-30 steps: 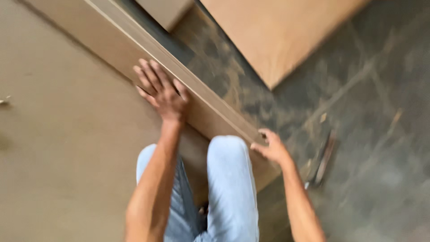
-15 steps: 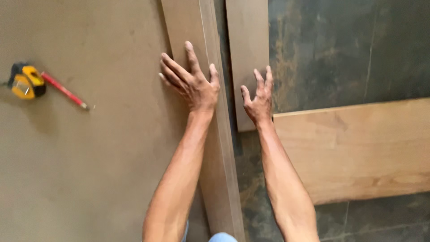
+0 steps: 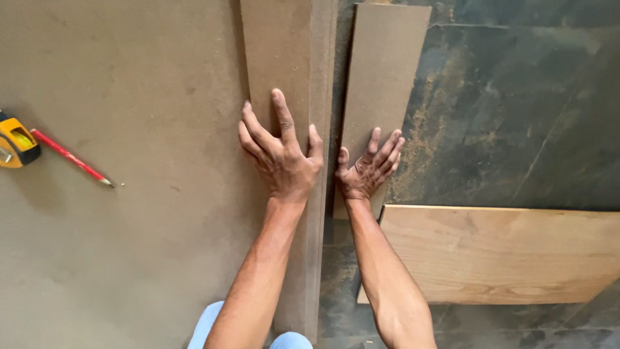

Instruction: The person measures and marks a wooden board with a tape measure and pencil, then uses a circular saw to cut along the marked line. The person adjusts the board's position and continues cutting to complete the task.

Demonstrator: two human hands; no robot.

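Hands shifted slightly lower since half a second ago. Left hand (image 3: 282, 155), fingers spread, pressed flat on long brown fibreboard strip (image 3: 284, 64) atop large sheet (image 3: 129, 226); right hand (image 3: 367, 171) splayed on narrower offcut (image 3: 384, 71). Judged stiff, light, dusty; best gripped by long edges.

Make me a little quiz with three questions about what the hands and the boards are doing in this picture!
1. True or false: the left hand lies flat, palm down, on the long brown strip.
2. What does the right hand press on? A) the yellow tape measure B) the narrow brown board on the dark floor C) the light plywood sheet
3. Fill in: next to the tape measure lies a red ______.

Key: 1 true; 2 B; 3 pencil.
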